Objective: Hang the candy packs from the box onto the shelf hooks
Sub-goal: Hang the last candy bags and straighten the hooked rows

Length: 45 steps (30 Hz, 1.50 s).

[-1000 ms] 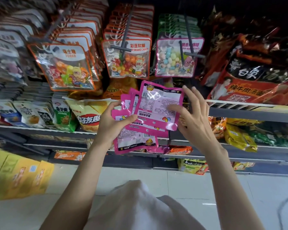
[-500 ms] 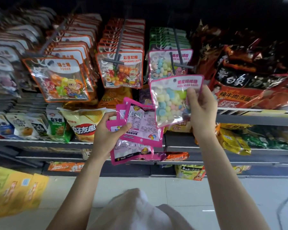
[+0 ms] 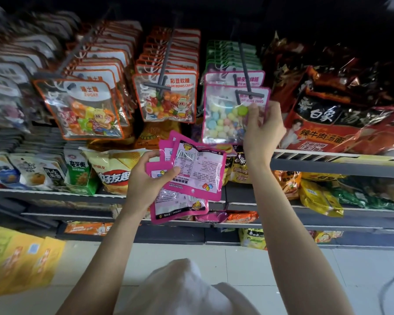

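- Fingers (image 3: 251, 110) of the right hand (image 3: 263, 128) pinch the right edge of one pink-edged candy pack (image 3: 225, 117), thumb on its clear front, the rest curled behind.
- That pack stands upright, long axis vertical, printed front toward the camera, its top border level with the crossbar tip of the dark shelf hook (image 3: 248, 94); whether the hook passes through its hole I cannot tell.
- Behind it on the same hook hangs one more pink-topped pack (image 3: 234, 77), then a row of green-topped ones too blurred to count.
- Left hand (image 3: 146, 180) grips a fanned bundle of pink packs (image 3: 191, 173), thumb across their backs; at least three show, labels toward the camera, tilted, the front one upside down.
- Two more hooks stand to the left, each full: one row of orange-edged bean candy (image 3: 168, 98), one row of orange-edged sugar packs (image 3: 82, 108).
- Open room: a narrow gap separates the held pack from the bean candy; on its right the red noodle bags (image 3: 328, 123) crowd just beside the right hand.
- Below the hooks, a shelf edge (image 3: 328, 164) runs under the right wrist, with a yellow chip bag (image 3: 114, 169) near the left hand.
- White floor (image 3: 282, 264) lies clear between the forearms, with pale cloth (image 3: 180, 287) at the bottom edge.
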Tool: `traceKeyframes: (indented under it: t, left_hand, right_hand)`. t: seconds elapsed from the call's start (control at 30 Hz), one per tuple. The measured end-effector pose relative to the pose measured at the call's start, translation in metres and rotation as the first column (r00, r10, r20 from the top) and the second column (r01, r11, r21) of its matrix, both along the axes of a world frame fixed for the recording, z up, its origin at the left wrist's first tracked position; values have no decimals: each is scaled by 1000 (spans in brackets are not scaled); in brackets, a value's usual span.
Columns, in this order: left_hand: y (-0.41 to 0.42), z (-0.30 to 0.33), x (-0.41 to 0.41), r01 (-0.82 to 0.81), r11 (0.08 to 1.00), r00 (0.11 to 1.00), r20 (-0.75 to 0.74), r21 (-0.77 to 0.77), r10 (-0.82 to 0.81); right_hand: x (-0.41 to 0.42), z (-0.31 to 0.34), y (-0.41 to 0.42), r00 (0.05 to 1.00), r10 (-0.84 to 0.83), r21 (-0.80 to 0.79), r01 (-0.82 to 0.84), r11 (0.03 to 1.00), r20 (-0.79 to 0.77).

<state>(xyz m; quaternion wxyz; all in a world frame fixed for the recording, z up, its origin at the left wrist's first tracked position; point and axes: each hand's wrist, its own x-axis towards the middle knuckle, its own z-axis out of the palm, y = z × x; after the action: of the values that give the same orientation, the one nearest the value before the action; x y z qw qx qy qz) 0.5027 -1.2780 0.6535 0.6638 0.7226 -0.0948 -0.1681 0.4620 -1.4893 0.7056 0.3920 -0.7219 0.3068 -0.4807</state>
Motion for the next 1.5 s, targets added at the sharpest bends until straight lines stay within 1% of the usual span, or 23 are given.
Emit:
traceKeyframes:
  t: [0.1, 0.17, 0.27, 0.43, 0.57, 0.63, 0.7, 0.77, 0.83, 0.9, 0.97, 1.0, 1.07, 1.1, 1.13, 1.2, 1.23, 1.27, 1.33, 1.37, 1.43, 1.47, 1.5]
  left_hand:
    - [0, 2, 0, 0, 1000, 1000, 12, 10, 0]
    - [1, 1, 0, -7, 1000, 1000, 13, 18, 7]
    - [3, 0, 1, -16, 1000, 1000, 14, 26, 16]
    - [5, 2, -1, -17, 1000, 1000, 18, 19, 17]
    - [5, 5, -3, -32, 999, 999, 32, 21, 31]
    - [4, 5, -5, -37, 999, 999, 40, 20, 36]
    - [3, 5, -6, -38, 999, 998, 50, 17, 37]
    - [2, 5, -6, -37, 999, 997, 63, 6, 37]
    - [1, 7, -7, -36, 999, 996, 78, 0, 36]
    - [-1, 10, -9, -36, 999, 996, 82, -11, 37]
    - [-2, 11, -10, -35, 999, 996, 77, -16, 36]
    - [-2, 12, -11, -39, 999, 996, 75, -18, 40]
    - [-2, 12, -13, -49, 998, 996, 71, -33, 51]
    - [-2, 10, -13, -52, 998, 996, 70, -39, 55]
    - [-2, 10, -14, -55, 998, 996, 65, -37, 57]
    - [-4, 9, -15, -55, 998, 997, 52, -34, 56]
    - [-4, 7, -14, -58, 998, 998, 35, -36, 59]
    - [-3, 6, -14, -61, 997, 998, 11, -37, 62]
    - [1, 2, -10, -60, 998, 998, -22, -22, 59]
    - [3, 1, -9, -53, 999, 998, -25, -9, 53]
    - [5, -1, -8, -20, 999, 1000, -1, 37, 20]
    - [5, 0, -10, -4, 999, 1000, 2, 51, 3]
    - [5, 0, -13, 12, 999, 1000, -6, 42, -11]
  right_hand:
    - [29, 4, -13, 997, -57, -15, 57, 998, -51]
    - [44, 7, -21, 988, -95, -23, 93, 995, -120]
    - [57, 10, -28, 973, -110, -58, 100, 993, -201]
    - [63, 11, -38, 975, -73, -43, 65, 997, -209]
    - [47, 5, -34, 993, -54, 34, 58, 998, -106]
    - [30, -3, -24, 998, -11, 17, 12, 1000, -62]
    - [5, -11, -9, 999, 23, -40, -25, 999, -48]
    - [-23, -16, 7, 995, 95, -66, -96, 993, -24]
    - [-47, -25, 17, 972, 209, -141, -223, 964, -108]
    - [-66, -34, 22, 914, 337, -173, -378, 910, -224]
    - [-79, -35, 26, 866, 429, -100, -465, 879, -255]
    - [-83, -34, 28, 854, 459, -28, -479, 877, -244]
    - [-87, -33, 31, 847, 483, 157, -458, 875, -220]
    - [-87, -34, 32, 842, 484, 201, -444, 873, -238]
    - [-86, -36, 32, 828, 481, 181, -446, 877, -289]
    - [-85, -43, 34, 776, 462, 4, -509, 861, -429]
    - [-84, -46, 34, 753, 442, -114, -557, 823, -487]
    - [-84, -49, 32, 739, 428, -230, -604, 763, -520]
    - [-84, -53, 20, 737, 425, -394, -653, 647, -525]
    - [-86, -50, 15, 737, 445, -427, -665, 614, -508]
    - [-87, -41, 10, 728, 524, -424, -685, 592, -442]
    - [-88, -36, 11, 725, 563, -395, -688, 609, -395]
    - [-88, -31, 13, 733, 592, -343, -680, 648, -336]
